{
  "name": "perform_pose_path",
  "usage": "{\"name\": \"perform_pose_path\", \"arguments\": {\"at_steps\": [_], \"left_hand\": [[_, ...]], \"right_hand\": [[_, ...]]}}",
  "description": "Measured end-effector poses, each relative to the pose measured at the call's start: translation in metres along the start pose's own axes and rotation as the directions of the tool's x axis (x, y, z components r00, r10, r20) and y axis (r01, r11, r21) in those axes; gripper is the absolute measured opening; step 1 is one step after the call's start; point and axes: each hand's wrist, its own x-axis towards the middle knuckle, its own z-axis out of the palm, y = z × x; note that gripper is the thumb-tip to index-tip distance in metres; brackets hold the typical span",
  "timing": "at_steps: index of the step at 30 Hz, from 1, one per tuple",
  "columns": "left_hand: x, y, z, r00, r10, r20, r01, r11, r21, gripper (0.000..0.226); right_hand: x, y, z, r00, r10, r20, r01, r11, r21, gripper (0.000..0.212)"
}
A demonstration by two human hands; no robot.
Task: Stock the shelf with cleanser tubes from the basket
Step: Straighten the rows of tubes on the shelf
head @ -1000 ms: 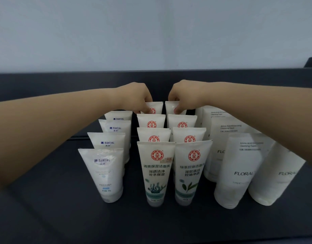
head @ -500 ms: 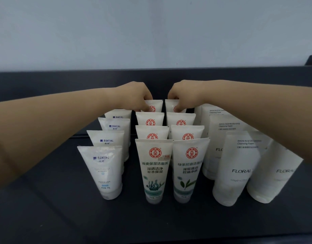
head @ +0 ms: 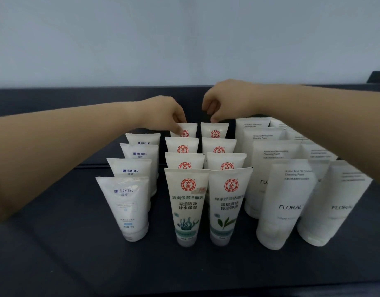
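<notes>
L hand (head: 163, 116) pinches crimp of rear-left red-logo tube (head: 190, 130), upright, mid-frame. R hand (head: 226, 101) curled right above rear-right tube (head: 216, 131); grip unclear.

Right hand (head: 225, 101) lifted off rear right tube (head: 214, 132), fingertips now at its top edge

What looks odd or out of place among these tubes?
Mostly tidy rows. The front seaweed-print tube carries a small pinkish patch beside its red seal, like a stuck-on label that its neighbour lacks. The front Manting tube looks mottled near the top.
</notes>
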Motion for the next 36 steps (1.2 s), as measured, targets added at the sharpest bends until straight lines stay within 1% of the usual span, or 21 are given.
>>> {"name": "perform_pose_path", "arguments": {"at_steps": [2, 3, 5, 6, 7, 9, 11, 13, 16, 19, 20, 24, 28, 32, 36], "left_hand": [[-0.006, 0.000, -0.010, 0.995, 0.015, -0.098, -0.020, 0.999, -0.048, 0.029], [-0.010, 0.001, -0.014, 0.987, 0.023, -0.159, -0.036, 0.996, -0.078, 0.025], [-0.020, 0.006, -0.020, 0.971, 0.037, -0.234, -0.067, 0.990, -0.121, 0.014], [-0.026, 0.009, -0.022, 0.974, 0.045, -0.223, -0.078, 0.987, -0.140, 0.012], [-0.032, 0.012, -0.023, 0.983, 0.055, -0.177, -0.084, 0.983, -0.163, 0.012], [-0.043, 0.016, -0.020, 0.996, 0.076, -0.047, -0.083, 0.983, -0.164, 0.015], [-0.048, 0.017, -0.013, 0.995, 0.082, 0.058, -0.076, 0.993, -0.093, 0.020], [-0.048, 0.017, -0.004, 0.990, 0.084, 0.112, -0.081, 0.996, -0.031, 0.022], [-0.045, 0.018, 0.006, 0.989, 0.081, 0.122, -0.087, 0.996, 0.038, 0.026], [-0.042, 0.017, 0.010, 0.991, 0.070, 0.110, -0.076, 0.996, 0.049, 0.028], [-0.042, 0.016, 0.011, 0.992, 0.070, 0.109, -0.076, 0.996, 0.050, 0.028], [-0.043, 0.017, 0.011, 0.994, 0.060, 0.095, -0.063, 0.997, 0.032, 0.026], [-0.044, 0.018, 0.012, 0.995, 0.063, 0.073, -0.066, 0.997, 0.042, 0.025], [-0.043, 0.017, 0.013, 0.996, 0.057, 0.066, -0.062, 0.996, 0.067, 0.028], [-0.043, 0.018, 0.013, 0.997, 0.062, 0.052, -0.065, 0.996, 0.059, 0.025]], "right_hand": [[-0.009, -0.001, -0.011, 0.998, -0.012, -0.059, 0.015, 0.999, 0.042, 0.027], [-0.014, -0.002, -0.014, 0.998, -0.025, -0.063, 0.029, 0.998, 0.052, 0.023], [-0.023, -0.003, -0.017, 0.999, -0.054, 0.000, 0.053, 0.996, 0.075, 0.017], [-0.027, -0.004, -0.016, 0.996, -0.064, 0.057, 0.059, 0.994, 0.090, 0.017], [-0.030, -0.005, -0.013, 0.991, -0.072, 0.117, 0.061, 0.993, 0.099, 0.018], [-0.033, -0.007, -0.005, 0.976, -0.083, 0.201, 0.068, 0.994, 0.081, 0.022], [-0.034, -0.008, 0.003, 0.968, -0.085, 0.235, 0.078, 0.996, 0.042, 0.025], [-0.035, -0.008, 0.010, 0.965, -0.089, 0.247, 0.091, 0.996, 0.004, 0.024], [-0.035, -0.008, 0.018, 0.958, -0.118, 0.261, 0.128, 0.992, -0.019, 0.014], [-0.033, -0.006, 0.022, 0.963, -0.128, 0.236, 0.146, 0.987, -0.060, 0.032], [-0.033, -0.005, 0.023, 0.967, -0.130, 0.219, 0.149, 0.986, -0.073, 0.035], [-0.032, -0.002, 0.026, 0.973, -0.136, 0.189, 0.161, 0.979, -0.126, 0.034], [-0.030, -0.002, 0.028, 0.977, -0.139, 0.163, 0.166, 0.971, -0.171, 0.039], [-0.027, -0.003, 0.029, 0.979, -0.126, 0.160, 0.153, 0.973, -0.172, 0.031], [-0.025, -0.004, 0.031, 0.983, -0.101, 0.152, 0.125, 0.979, -0.159, 0.029]]}}
